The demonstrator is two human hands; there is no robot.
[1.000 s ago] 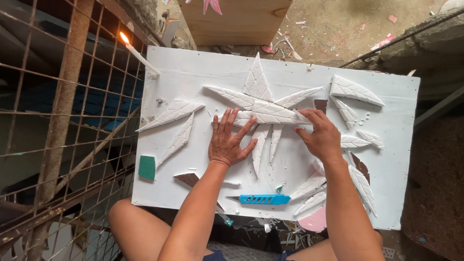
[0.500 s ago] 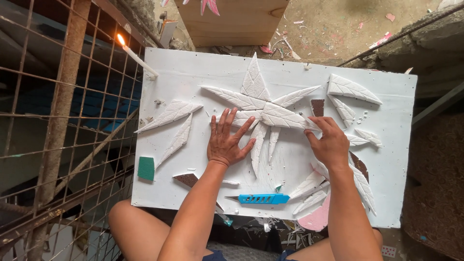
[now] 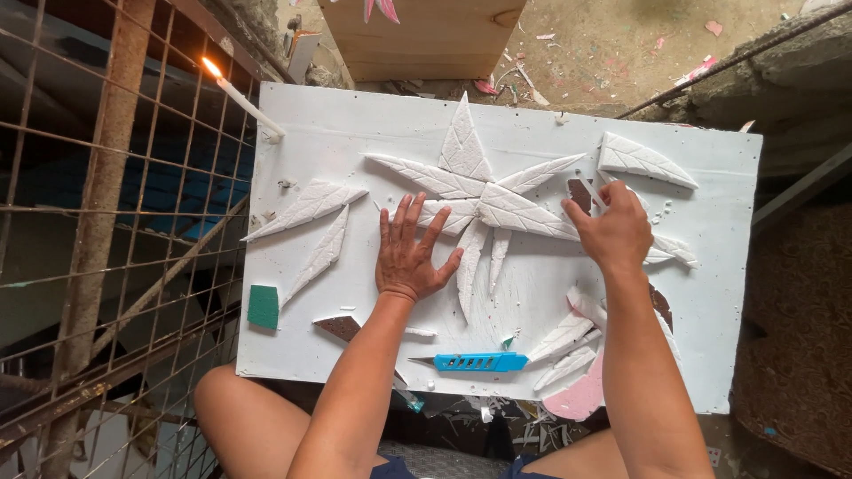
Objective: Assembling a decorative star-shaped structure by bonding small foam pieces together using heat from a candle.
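On the white foam board [image 3: 532,355] across your lap, the star-shaped cluster of carved white foam leaves [image 3: 484,200] sits between your two hands, a little above them in the head view. Your left hand [image 3: 410,253] lies flat, fingers spread wide, palm down on the board with the fingertips touching the cluster's lower-left leaf. It grips nothing; it just presses. Your right hand [image 3: 612,232] is on the other side, at the tip of the long leaf that runs from the centre out toward the lower right. The fingers are curled down over that tip, closed on it as far as I can tell, though the pads themselves are hidden under the hand. That leaf's long axis slants from upper left to lower right, straight into your right hand, so the right is the nearer hand to it; the left is holding the cluster's other flank. The blue plastic craft knife [image 3: 475,361] lies near the board's front edge, between your forearms, blade pointing left, well clear of both hands. A lit white candle [image 3: 244,99] leans at the board's far left corner.
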